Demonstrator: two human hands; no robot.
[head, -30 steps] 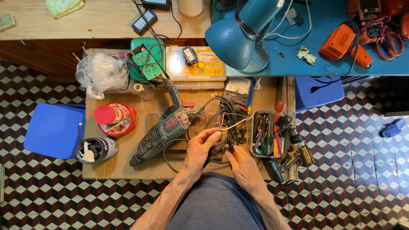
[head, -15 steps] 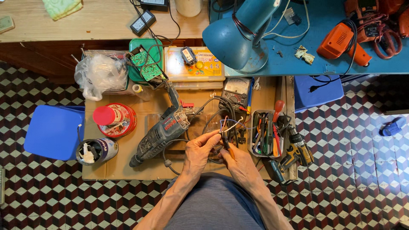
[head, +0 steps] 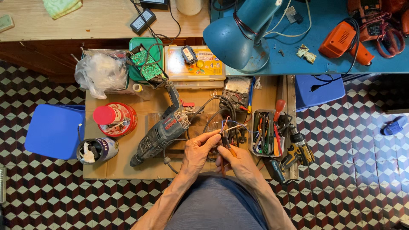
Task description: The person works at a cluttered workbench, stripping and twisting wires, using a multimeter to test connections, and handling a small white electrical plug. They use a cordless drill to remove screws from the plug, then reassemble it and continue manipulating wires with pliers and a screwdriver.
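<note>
Left hand [head: 197, 152]: your thumb and fingers are pinched shut on the bundle of thin coloured wires [head: 227, 127], just below centre of the frame.
Right hand [head: 241, 162]: curled closed round the orange-handled pliers [head: 225, 150]; whether their tips bite the wires you cannot tell.
Wires: they rise from between your two hands and fan toward the upper right, white, blue and red strands splaying apart.
Key relation: the wires' long axis runs up and away from you; your left hand is on them, your right meets them from below right, the two hands touching.
Left of the hands: a grey and dark green corded power drill [head: 159, 133] lies slantwise on the cardboard-covered counter [head: 123, 166], its black cable looping beneath your hands.
Right of the hands: a narrow tray of hand tools [head: 265, 133], just beside the wires.
Above: an analogue multimeter [head: 237, 90], near the upper middle.
</note>
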